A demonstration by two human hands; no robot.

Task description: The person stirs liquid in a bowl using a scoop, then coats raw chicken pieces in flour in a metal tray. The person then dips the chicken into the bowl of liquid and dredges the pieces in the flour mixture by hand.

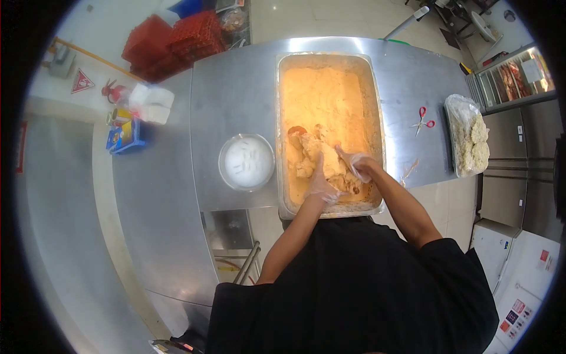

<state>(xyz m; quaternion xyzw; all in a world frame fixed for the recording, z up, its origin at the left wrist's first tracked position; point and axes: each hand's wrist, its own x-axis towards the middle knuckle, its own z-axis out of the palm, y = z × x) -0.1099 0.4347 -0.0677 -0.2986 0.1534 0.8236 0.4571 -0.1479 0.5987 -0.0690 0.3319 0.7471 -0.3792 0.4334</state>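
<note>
A deep metal tray holds orange-yellow breading flour. In its near half lies a heap of flour-coated chicken pieces, with a few reddish-brown spots showing through. My left hand, in a clear plastic glove, grips the heap from the near side, its fingers reaching up over the pieces. On the right side of the same heap my right hand, gloved likewise, holds the pieces with thumb and fingers apart. Some fingertips are hidden in the flour and chicken.
Left of the tray stands a round bowl of whitish content. Red-handled scissors lie to the right, before a plastic-covered tray of pale coated pieces. Red crates sit at the back left. A steel counter runs along the left.
</note>
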